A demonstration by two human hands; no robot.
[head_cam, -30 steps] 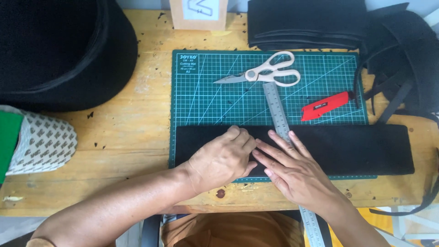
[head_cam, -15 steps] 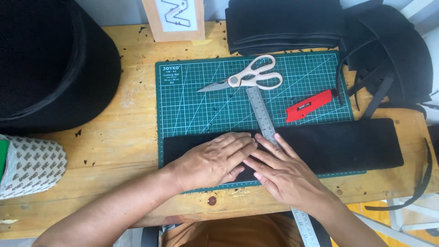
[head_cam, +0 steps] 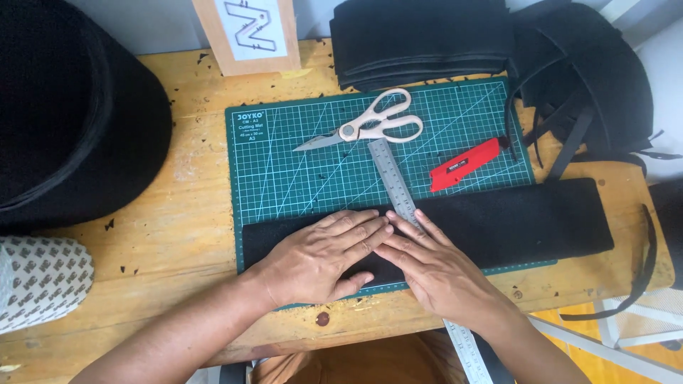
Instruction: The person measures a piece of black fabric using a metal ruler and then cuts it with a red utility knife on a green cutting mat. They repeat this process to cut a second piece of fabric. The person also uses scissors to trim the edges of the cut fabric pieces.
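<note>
Both hands are lying flat, palms down and fingers spread narrow, on a long strip of black fabric (head_cam: 512,220) that is stretching left to right across the near edge of a green cutting mat (head_cam: 284,171). The left hand (head_cam: 324,256) is pressing on the left part of the strip, its fingertips pointing right and meeting those of the right hand (head_cam: 434,267), which is pressing just beside it, fingers pointing far and left. Neither hand is gripping anything; both are open and flattening the fabric.

A steel ruler (head_cam: 391,178) is running from the middle of the mat toward the near side, passing under the right hand and sticking out past the near table edge. The strip's right end is overhanging the mat onto the wooden table (head_cam: 185,213).

On the far part of the mat, white-handled scissors (head_cam: 370,126) are lying just beyond the ruler's far end, blades pointing left. A red utility knife (head_cam: 466,163) is resting to the right of the ruler, just beyond the strip.

A stack of black fabric pieces (head_cam: 420,39) is sitting beyond the mat, with loose black straps (head_cam: 576,107) piled at the far right. A large black fabric roll (head_cam: 71,114) is filling the far left, and a white patterned roll (head_cam: 39,281) is lying near the left edge. A cardboard sign (head_cam: 249,32) is standing at the far edge.
</note>
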